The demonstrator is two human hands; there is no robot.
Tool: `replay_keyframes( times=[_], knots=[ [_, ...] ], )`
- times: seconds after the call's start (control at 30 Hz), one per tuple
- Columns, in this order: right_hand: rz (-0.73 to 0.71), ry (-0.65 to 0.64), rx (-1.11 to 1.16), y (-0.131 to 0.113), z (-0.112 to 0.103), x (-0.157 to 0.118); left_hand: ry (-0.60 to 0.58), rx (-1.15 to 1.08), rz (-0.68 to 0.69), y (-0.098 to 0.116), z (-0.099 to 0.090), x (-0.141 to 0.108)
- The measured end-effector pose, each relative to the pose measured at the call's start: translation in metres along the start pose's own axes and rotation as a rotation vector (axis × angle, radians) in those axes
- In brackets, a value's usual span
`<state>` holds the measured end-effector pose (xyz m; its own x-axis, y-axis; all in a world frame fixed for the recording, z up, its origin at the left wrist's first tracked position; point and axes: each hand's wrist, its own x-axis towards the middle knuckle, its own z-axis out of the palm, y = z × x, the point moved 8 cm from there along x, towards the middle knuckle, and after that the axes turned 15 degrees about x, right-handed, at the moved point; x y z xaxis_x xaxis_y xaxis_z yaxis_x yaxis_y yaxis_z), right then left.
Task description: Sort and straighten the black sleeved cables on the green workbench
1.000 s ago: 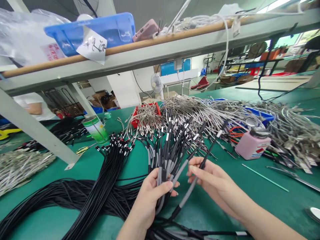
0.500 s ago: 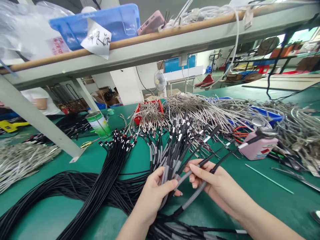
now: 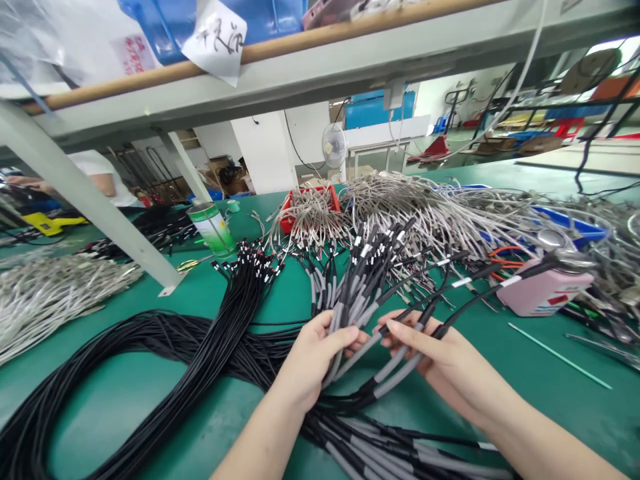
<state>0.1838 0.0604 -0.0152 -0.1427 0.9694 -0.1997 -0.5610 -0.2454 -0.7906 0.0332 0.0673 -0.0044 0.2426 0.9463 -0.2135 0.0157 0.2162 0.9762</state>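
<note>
My left hand (image 3: 317, 357) is closed round a bundle of black cables with grey ribbed sleeves (image 3: 357, 293), thumb on top. Their black ends with white labels fan out beyond it. To its right, my right hand (image 3: 440, 350) grips a few separate sleeved cables (image 3: 400, 377) between thumb and fingers, their tips pointing right. Below both hands lie more sleeved cables (image 3: 380, 453) on the green table (image 3: 210, 407). A long looped bundle of black cables (image 3: 200, 373) rests on the left, its red-and-white tipped ends gathered toward the back.
Behind the hands are heaped grey-white cables (image 3: 415, 200), a red bin (image 3: 287, 223) and a blue tray (image 3: 575, 227). A pink bottle (image 3: 545, 290), green stick (image 3: 560, 357) and tweezers (image 3: 603, 350) lie right. A green can (image 3: 213, 230) stands by the shelf post (image 3: 125, 233). A shelf beam (image 3: 310, 73) crosses above.
The head view has shifted, so the scene sits further right and higher. Another sleeved cable has come apart from the left hand's bundle and is now among those in my right hand.
</note>
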Motion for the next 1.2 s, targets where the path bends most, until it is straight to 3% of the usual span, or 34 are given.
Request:
replay_keyframes(
  times=[0.3, 0.6, 0.83, 1.03, 1.2],
  knots=[
    [-0.06, 0.109, 0.037, 0.0, -0.013, 0.004, 0.079, -0.053, 0.019, 0.01, -0.012, -0.003],
    [0.016, -0.064, 0.101, -0.002, 0.007, -0.006, 0.021, -0.058, -0.018, 0.0, -0.005, -0.001],
    [0.029, -0.069, 0.085, -0.002, 0.009, -0.011, 0.048, -0.031, 0.006, 0.002, -0.008, 0.002],
    [0.08, -0.152, 0.193, 0.0, 0.015, -0.008, 0.081, -0.015, 0.005, 0.0, -0.011, 0.003],
    [0.049, -0.131, 0.23, -0.005, 0.018, -0.01, 0.079, -0.006, 0.008, 0.0, -0.012, 0.001]
  ],
)
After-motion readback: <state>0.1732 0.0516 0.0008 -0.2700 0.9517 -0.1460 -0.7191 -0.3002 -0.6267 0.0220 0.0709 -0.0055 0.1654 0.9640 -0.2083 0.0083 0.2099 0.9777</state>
